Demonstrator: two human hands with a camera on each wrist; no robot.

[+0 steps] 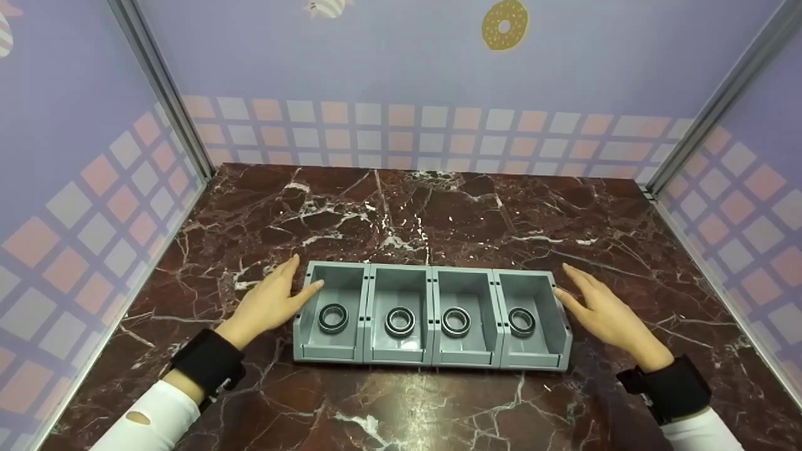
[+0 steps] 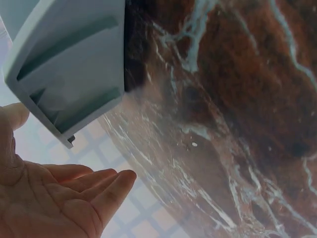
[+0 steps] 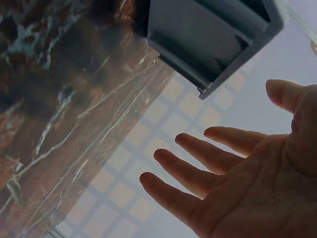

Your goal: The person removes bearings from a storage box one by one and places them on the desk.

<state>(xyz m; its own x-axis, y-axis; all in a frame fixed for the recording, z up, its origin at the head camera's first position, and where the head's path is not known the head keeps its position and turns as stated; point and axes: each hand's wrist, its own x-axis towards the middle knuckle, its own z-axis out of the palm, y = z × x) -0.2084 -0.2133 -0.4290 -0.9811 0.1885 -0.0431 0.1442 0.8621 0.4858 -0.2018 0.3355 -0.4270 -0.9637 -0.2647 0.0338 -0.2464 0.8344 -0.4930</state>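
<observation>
Several grey plastic storage bins stand side by side in a row, each with a ball bearing lying in it. My left hand (image 1: 268, 302) is beside the leftmost bin (image 1: 328, 354), its thumb extended at the bin's left rim; whether it touches cannot be told. A bearing (image 1: 333, 305) rests in that bin. At the other end, my right hand (image 1: 604, 313) is held beside the rightmost bin (image 1: 532, 361), fingers extended and thumb near its right wall. The right wrist view shows that palm (image 3: 257, 198) apart from the bin's side (image 3: 193, 34). Neither hand grips anything.
The bins sit on a dark red marbled tabletop (image 1: 401, 413). Lilac panels with pink and white squares enclose the back (image 1: 401, 69) and both sides, joined by grey metal posts (image 1: 164, 88). Black bands (image 1: 210, 363) circle both wrists.
</observation>
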